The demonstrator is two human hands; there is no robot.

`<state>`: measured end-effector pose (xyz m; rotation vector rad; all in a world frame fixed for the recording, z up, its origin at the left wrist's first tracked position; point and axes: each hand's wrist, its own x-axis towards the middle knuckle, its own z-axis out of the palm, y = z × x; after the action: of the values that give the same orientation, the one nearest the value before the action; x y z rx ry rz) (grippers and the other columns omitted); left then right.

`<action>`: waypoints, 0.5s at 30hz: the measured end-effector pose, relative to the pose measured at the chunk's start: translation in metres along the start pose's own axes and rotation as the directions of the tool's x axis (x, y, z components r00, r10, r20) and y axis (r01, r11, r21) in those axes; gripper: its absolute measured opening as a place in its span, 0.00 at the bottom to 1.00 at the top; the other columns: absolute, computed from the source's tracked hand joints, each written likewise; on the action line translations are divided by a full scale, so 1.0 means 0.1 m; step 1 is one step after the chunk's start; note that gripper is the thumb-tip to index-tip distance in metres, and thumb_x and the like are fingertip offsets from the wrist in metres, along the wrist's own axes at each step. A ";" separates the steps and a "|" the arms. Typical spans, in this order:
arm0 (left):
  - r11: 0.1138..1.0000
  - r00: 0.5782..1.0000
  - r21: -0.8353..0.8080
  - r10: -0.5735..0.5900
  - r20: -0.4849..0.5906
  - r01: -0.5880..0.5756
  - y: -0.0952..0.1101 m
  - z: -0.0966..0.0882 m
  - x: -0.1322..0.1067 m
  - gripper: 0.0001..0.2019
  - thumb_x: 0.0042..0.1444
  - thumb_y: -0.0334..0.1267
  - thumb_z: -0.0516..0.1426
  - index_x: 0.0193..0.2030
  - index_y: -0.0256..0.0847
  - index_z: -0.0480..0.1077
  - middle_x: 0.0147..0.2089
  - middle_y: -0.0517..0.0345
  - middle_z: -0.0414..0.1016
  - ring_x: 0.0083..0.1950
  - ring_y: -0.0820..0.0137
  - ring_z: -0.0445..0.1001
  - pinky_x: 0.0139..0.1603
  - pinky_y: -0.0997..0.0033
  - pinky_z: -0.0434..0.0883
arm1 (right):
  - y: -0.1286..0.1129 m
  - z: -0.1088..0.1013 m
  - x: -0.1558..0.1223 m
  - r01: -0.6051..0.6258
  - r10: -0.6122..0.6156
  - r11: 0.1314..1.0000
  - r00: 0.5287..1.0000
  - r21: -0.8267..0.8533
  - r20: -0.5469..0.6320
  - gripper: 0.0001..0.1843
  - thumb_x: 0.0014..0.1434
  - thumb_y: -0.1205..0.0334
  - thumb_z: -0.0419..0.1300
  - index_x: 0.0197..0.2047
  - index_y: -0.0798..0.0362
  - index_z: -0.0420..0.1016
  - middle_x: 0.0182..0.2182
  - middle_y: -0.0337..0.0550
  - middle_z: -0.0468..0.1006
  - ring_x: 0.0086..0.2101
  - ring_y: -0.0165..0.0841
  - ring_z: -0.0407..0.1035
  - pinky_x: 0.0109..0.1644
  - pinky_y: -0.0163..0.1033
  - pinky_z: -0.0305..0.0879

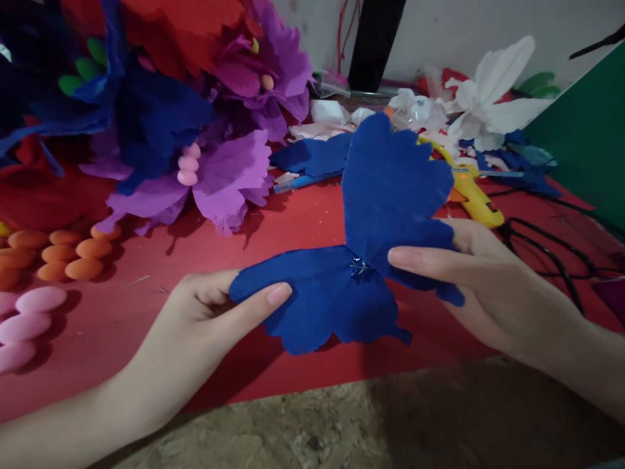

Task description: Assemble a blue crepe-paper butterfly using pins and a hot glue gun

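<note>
A dark blue paper butterfly (312,293) is held up over the red tabletop, its wings spread in a V. Shiny glue or wire shows at the joint between the wings. My left hand (209,306) pinches the lower left wing, thumb on top and fingers beneath. On the other side my right hand (478,280) grips the upper right wing, its thumb lying across the front and most of its fingers behind the paper. Past the right hand, a yellow hot glue gun (476,195) with a small lit orange light lies on the table.
Finished-looking paper butterflies in purple (229,176), blue and red crowd the back left. Orange foam ovals (83,268) and pink ovals (32,322) lie at the left. A white butterfly (498,98), scraps and a blue pen (307,182) are behind. Black cable (551,241) loops at the right.
</note>
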<state>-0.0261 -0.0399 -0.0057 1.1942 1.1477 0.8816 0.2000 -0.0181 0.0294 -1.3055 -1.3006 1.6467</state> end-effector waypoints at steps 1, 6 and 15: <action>1.000 1.000 0.001 -0.002 -0.004 0.002 0.00 0.01 0.00 0.10 0.53 0.40 0.60 0.24 0.43 0.79 0.28 0.64 0.82 0.29 0.71 0.78 0.33 0.77 0.76 | 0.00 0.00 0.00 -0.004 0.004 1.000 1.000 0.001 -0.001 0.06 0.49 0.54 0.67 0.30 0.46 0.80 0.35 0.37 0.81 0.38 0.34 0.76 0.42 0.36 0.74; 1.000 1.000 -0.006 -0.005 0.008 0.005 0.01 0.02 0.01 0.10 0.52 0.38 0.60 0.21 0.43 0.77 0.28 0.66 0.82 0.29 0.74 0.79 0.31 0.82 0.75 | 0.01 0.03 0.02 -0.035 0.032 0.998 0.998 -0.046 -0.060 0.04 0.47 0.58 0.68 0.27 0.48 0.80 0.32 0.36 0.81 0.33 0.31 0.75 0.35 0.32 0.73; 0.964 0.986 0.220 0.162 -0.043 -0.149 0.14 0.00 0.02 0.10 0.51 0.38 0.60 0.21 0.45 0.79 0.23 0.67 0.79 0.23 0.73 0.75 0.25 0.80 0.72 | 0.04 0.04 0.02 -0.001 -0.030 0.982 0.986 -0.191 -0.164 0.11 0.44 0.52 0.69 0.22 0.50 0.78 0.25 0.37 0.77 0.26 0.30 0.69 0.28 0.34 0.69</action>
<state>-0.0247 -0.0353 0.0081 1.4600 1.2354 0.9340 0.1962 -0.0187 0.0250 -1.5079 -1.3885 1.3972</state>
